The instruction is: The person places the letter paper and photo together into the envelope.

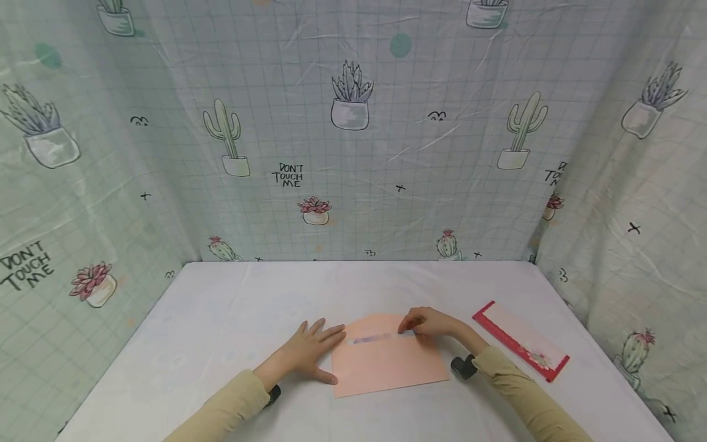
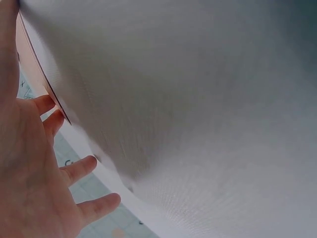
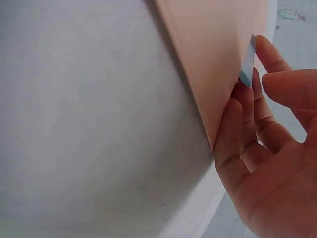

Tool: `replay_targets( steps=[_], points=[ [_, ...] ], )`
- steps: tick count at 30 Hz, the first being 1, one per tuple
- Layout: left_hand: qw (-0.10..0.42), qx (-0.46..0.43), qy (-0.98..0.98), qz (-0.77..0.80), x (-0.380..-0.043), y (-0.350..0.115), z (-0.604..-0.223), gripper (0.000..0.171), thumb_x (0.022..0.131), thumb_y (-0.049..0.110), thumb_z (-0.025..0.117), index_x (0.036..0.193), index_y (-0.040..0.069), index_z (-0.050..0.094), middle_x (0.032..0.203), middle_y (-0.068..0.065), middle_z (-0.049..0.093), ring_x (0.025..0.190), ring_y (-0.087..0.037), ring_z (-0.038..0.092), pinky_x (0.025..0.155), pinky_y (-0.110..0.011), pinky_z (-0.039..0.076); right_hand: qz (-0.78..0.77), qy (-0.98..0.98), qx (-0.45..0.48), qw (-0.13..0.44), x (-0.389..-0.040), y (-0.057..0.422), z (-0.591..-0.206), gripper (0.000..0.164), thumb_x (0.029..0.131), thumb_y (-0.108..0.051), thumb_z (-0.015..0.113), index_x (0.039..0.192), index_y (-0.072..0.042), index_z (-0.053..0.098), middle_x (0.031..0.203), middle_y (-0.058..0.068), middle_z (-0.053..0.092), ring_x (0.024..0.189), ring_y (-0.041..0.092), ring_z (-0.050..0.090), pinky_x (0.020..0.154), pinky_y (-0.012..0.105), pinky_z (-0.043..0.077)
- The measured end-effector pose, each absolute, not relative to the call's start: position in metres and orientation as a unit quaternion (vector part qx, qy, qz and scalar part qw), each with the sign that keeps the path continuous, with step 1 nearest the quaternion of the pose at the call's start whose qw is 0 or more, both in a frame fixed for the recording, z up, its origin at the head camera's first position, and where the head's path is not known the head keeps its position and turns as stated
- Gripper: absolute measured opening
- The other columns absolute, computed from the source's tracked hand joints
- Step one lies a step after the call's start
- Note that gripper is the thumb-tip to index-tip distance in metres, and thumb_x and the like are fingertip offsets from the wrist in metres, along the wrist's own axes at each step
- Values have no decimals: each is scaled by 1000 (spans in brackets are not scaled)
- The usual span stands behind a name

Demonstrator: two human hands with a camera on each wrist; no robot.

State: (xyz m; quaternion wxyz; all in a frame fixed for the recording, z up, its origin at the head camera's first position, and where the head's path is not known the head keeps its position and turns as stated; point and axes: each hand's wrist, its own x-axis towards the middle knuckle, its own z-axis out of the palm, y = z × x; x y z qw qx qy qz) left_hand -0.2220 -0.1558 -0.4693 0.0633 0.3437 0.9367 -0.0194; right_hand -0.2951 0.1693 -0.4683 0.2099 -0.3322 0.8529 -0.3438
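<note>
A peach envelope (image 1: 386, 365) lies on the white table, its pointed flap open toward the back. Across its mouth shows a narrow bluish-purple strip of a card (image 1: 371, 338), the rest hidden inside. My left hand (image 1: 312, 350) lies with spread fingers at the envelope's left edge, thumb by the lower side and fingertips by the upper corner. At the right end of the mouth, my right hand (image 1: 431, 322) pinches the card's edge with bent fingers. In the right wrist view the card's pale blue corner (image 3: 247, 67) pokes out between the fingertips, with other fingers against the envelope's corner.
A pink card with a red border and a flower print (image 1: 521, 341) lies slantwise to the right of my right forearm. Dark wrist cameras (image 1: 463, 367) sit under both wrists. A curtain printed with cacti (image 1: 353, 153) hangs round the back and sides of the table (image 1: 237, 307).
</note>
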Motion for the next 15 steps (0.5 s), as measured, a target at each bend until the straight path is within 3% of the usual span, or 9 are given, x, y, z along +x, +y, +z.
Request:
replay_targets(
  steps=[8,15],
  points=[
    [65,341,938,-14,-221,-155,-467,92,68,67,57,140,15,29,148,0,24,132,-40,24,100,-63,24,-354,852,-319,214,-293,168,-472,34,77,9,43,100,-4,64,102,11,60,98,24,55,88,39,46],
    [66,342,937,-15,-220,-154,-466,92,68,66,57,140,14,29,148,0,25,132,-40,25,100,-62,25,-345,854,-327,213,-291,167,-469,31,77,9,44,99,-3,63,100,10,60,92,20,51,83,29,44]
  ],
)
